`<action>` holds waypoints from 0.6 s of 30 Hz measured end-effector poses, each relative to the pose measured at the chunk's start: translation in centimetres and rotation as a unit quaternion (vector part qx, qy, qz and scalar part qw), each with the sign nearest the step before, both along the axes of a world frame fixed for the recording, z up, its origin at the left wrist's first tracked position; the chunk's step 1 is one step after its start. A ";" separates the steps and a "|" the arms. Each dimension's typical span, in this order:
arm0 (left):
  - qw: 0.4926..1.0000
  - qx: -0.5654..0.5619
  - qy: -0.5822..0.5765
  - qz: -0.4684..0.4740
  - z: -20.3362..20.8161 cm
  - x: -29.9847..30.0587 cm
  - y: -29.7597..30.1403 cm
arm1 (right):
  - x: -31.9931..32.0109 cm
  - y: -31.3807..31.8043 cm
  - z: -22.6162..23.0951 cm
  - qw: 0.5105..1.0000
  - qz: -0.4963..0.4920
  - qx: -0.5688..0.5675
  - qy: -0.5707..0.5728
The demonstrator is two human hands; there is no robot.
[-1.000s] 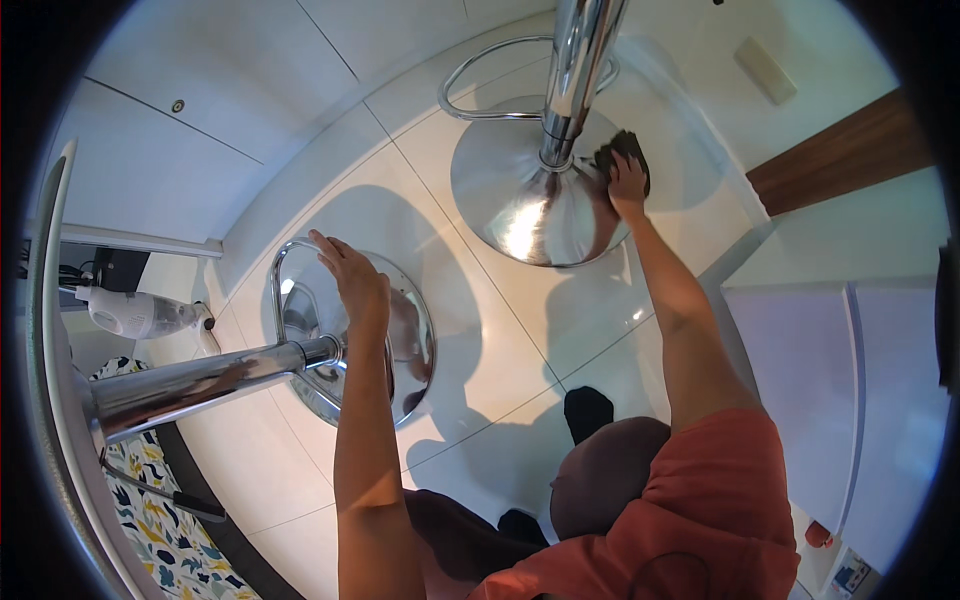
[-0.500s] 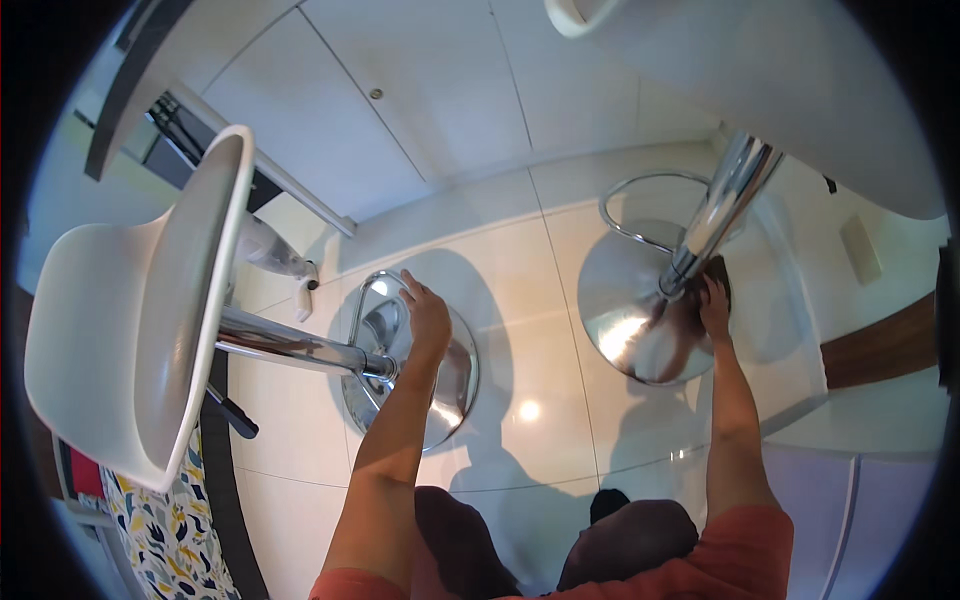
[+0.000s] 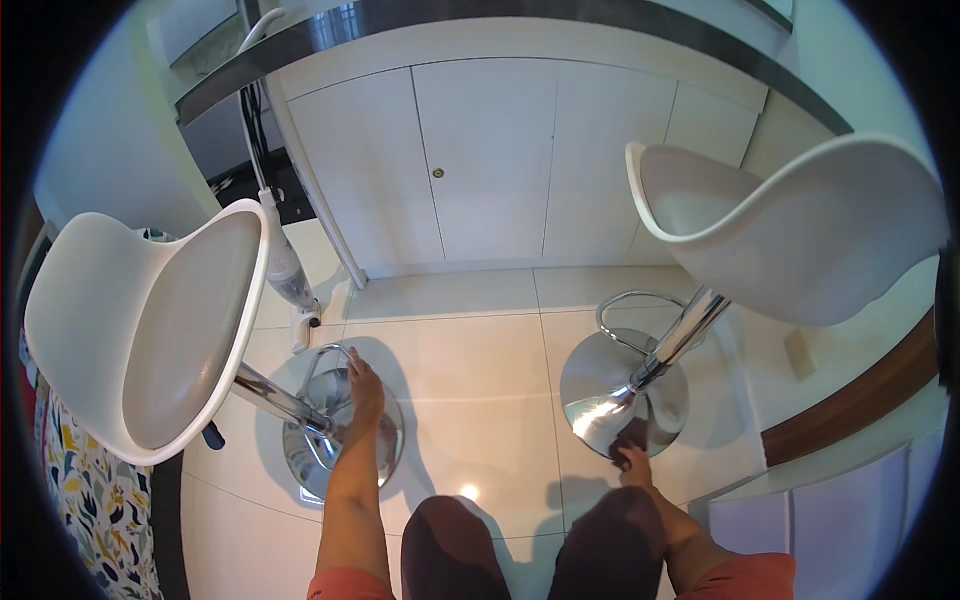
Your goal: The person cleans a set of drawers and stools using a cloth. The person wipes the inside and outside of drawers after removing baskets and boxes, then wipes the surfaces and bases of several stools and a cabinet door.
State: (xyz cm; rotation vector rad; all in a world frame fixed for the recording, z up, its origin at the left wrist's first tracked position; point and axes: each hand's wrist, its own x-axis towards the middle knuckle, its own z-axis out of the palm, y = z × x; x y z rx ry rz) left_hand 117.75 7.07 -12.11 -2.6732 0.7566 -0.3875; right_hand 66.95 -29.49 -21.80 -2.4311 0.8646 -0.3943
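Observation:
Two white bar stools on shiny chrome feet flank me. At the left stool, my left hand (image 3: 366,392) meets the right end of the looped footrest (image 3: 328,350), its fingers bent over the bar. Below it lies the round chrome base (image 3: 392,440). This stool's white seat (image 3: 190,345) tilts toward me at the left. My right hand (image 3: 635,465) touches the near rim of the other stool's round base (image 3: 590,395), fingers apart; dark reflections blur around the fingertips. A chrome post (image 3: 680,340) rises from that base to the right seat (image 3: 800,240).
A dark-edged counter (image 3: 520,22) runs above white cabinet doors (image 3: 490,160). At the left stand a stick vacuum (image 3: 288,275) and a patterned cloth (image 3: 85,500). Brown wood trim (image 3: 850,400) curves along the right. My knees (image 3: 450,545) are at the front, above pale floor tiles.
The view has tilted up, bringing the counter and the whole right seat into sight. My right hand has drawn back from beside the post to the base's near rim. My left hand stays at the footrest.

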 end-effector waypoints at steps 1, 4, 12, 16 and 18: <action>0.991 -0.134 0.001 0.010 -0.2 0.1 1.1 | 0.7 -0.3 1.6 0.992 0.098 0.078 0.019; 0.997 -0.072 -0.005 0.011 -0.6 0.3 3.1 | 6.1 0.6 7.2 0.973 0.199 0.116 -0.020; 0.999 -0.033 -0.036 0.021 1.2 1.5 3.0 | 35.0 3.0 30.1 0.938 0.191 0.020 -0.290; 0.997 -0.044 0.004 0.058 1.3 1.8 4.2 | 53.9 4.3 44.6 0.845 0.220 -0.159 -0.461; 0.996 -0.026 0.085 0.011 1.9 1.4 3.2 | 59.8 3.3 49.4 0.809 0.255 -0.287 -0.446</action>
